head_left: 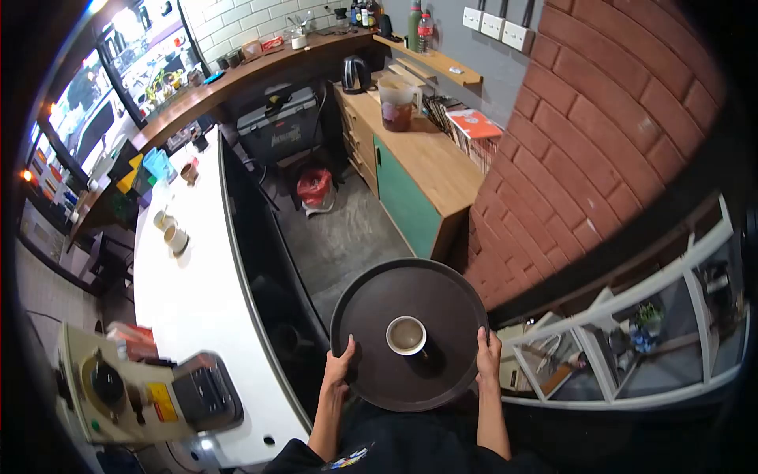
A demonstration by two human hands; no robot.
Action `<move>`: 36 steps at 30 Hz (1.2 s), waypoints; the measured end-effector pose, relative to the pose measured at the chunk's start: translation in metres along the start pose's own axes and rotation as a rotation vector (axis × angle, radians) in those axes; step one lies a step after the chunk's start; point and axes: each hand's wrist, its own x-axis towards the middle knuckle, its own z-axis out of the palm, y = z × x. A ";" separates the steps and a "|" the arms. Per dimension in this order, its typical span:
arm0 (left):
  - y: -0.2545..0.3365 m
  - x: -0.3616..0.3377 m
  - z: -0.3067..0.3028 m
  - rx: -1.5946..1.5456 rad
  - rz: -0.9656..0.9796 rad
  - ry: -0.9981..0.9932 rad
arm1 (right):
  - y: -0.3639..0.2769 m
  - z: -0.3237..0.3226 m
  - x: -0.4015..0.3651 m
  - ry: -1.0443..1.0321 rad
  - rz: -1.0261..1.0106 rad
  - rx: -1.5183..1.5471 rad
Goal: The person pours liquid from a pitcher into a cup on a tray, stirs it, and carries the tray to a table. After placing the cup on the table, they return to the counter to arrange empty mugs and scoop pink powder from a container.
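A round dark brown serving tray (371,300) is held level in front of my body. My left hand (339,367) grips its left rim with the thumb on top. On the opposite rim, my right hand (489,357) is closed in the same way, thumb up. The fingers beneath the tray are hidden. Near the tray's middle stands a white cup (407,336) with a milky brown drink in it. Its handle points toward me, partly lost in shadow.
To my left runs a white counter (197,308) with several cups (175,237) and a beige machine (118,387). Ahead, a wooden cabinet (426,174) carries a pitcher (397,107) and kettle (355,75). A red-lined bin (316,188) stands on the floor. A brick wall (576,142) rises right.
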 end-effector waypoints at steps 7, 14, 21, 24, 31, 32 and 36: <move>0.099 0.121 0.043 -0.017 0.034 -0.009 | -0.014 0.082 0.135 -0.010 -0.010 0.052; 0.163 0.219 0.073 0.038 -0.020 0.031 | -0.027 0.145 0.233 0.012 0.014 -0.071; 0.190 0.340 0.123 0.115 -0.074 0.052 | -0.002 0.185 0.350 0.127 -0.077 -0.132; 0.197 0.404 0.153 0.173 -0.052 0.045 | 0.012 0.193 0.403 0.250 -0.077 -0.433; 0.197 0.535 0.208 0.273 -0.005 -0.043 | 0.008 0.210 0.480 0.498 -0.042 -0.868; 0.199 0.545 0.216 0.291 -0.044 -0.039 | -0.002 0.213 0.485 0.499 0.027 -0.859; 0.212 0.567 0.246 0.395 -0.069 -0.026 | 0.019 0.209 0.513 0.519 0.057 -0.854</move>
